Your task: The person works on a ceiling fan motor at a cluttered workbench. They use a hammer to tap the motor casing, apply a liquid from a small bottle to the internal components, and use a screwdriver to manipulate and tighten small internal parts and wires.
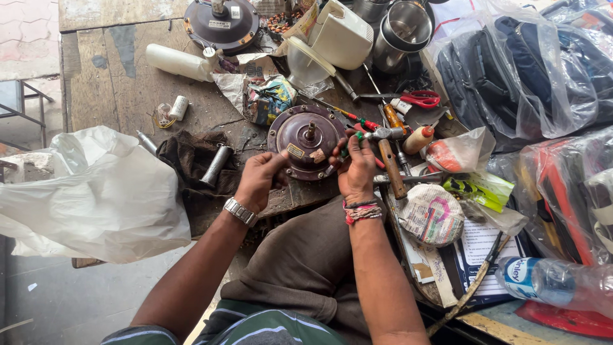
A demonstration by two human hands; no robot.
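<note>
A round maroon motor housing (305, 142) with a centre shaft lies on the worn wooden bench (121, 83) in front of me. My left hand (260, 177), with a metal watch on the wrist, grips its near left rim. My right hand (356, 171), with thread bands on the wrist, holds a screwdriver with a green and red handle (350, 145), its tip at the housing's right edge. A hammer with a wooden handle (391, 165) lies just right of my right hand.
A second round housing (221, 24) sits at the back. Red scissors (418, 98), a white bottle (179, 62), a steel jar (405, 30), a dark rag with a metal cylinder (217, 165), white plastic bag (96, 191), bagged goods (511, 70) and a water bottle (555, 281) crowd the bench.
</note>
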